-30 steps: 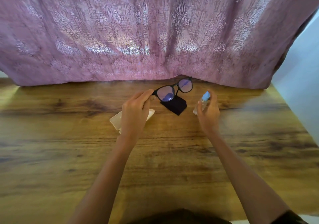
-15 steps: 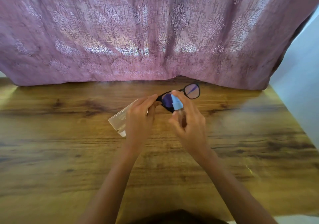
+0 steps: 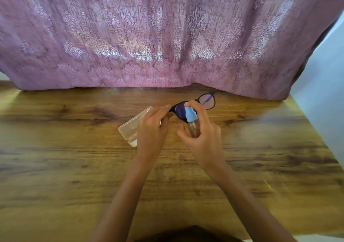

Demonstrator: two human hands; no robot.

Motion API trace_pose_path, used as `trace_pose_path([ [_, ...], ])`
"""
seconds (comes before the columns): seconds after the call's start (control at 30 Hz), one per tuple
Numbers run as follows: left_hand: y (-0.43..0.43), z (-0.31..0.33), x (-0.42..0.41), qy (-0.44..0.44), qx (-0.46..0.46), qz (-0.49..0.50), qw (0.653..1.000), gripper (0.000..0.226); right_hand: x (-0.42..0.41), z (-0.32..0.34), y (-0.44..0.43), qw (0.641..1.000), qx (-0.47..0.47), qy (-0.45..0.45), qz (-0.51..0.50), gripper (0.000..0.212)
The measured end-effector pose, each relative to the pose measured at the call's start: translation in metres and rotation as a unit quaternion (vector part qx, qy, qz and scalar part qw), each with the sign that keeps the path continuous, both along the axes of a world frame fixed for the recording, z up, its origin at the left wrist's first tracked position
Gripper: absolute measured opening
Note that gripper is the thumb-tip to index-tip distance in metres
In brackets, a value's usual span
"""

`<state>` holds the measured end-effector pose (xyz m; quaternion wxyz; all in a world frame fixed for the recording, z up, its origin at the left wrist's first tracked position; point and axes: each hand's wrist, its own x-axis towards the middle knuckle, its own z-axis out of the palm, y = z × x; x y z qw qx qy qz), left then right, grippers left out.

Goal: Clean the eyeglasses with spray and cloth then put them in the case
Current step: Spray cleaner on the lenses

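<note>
1. As seen from the head view, the eyeglasses [image 3: 207, 100] are held over the far middle of the bench [image 3: 55, 148], just short of the pink curtain [image 3: 167, 36].
2. Their long axis is set on a slant, from the lower left end up to the right end nearest the curtain. The lenses are turned toward the person.
3. The left end of the dark frame is pinched by the left hand [image 3: 151, 130], thumb and fingers curled on it.
4. The right end is held by nothing. A temple arm is seen as a purple streak through the right-hand lens.
5. A spray bottle [image 3: 193, 128] is gripped by the right hand [image 3: 202, 143]. It is held close to upright, blue pump head uppermost, with the forefinger laid over the top.
6. The pump head is seen directly in front of the left-hand lens. Which way the nozzle points cannot be told.
7. A translucent case [image 3: 133, 126] is lying on the bench beside the left hand and partly hidden by it. Its long axis is slanted much like that of the eyeglasses.
</note>
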<state>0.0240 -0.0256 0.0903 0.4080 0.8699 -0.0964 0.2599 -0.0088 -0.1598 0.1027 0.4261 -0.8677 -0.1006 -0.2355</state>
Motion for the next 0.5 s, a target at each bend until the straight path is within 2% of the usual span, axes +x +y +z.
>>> trace_pose_path([
  [0.2,-0.001,-0.001,-0.001,0.005,-0.008,0.004,1.0,0.025,-0.005,-0.006,0.006,0.999,-0.048,0.018,0.013,0.056],
  [0.5,-0.001,-0.008,0.001,-0.015,-0.022,0.008,1.0,0.024,-0.007,-0.009,0.005,1.0,0.012,0.023,-0.01,0.054],
])
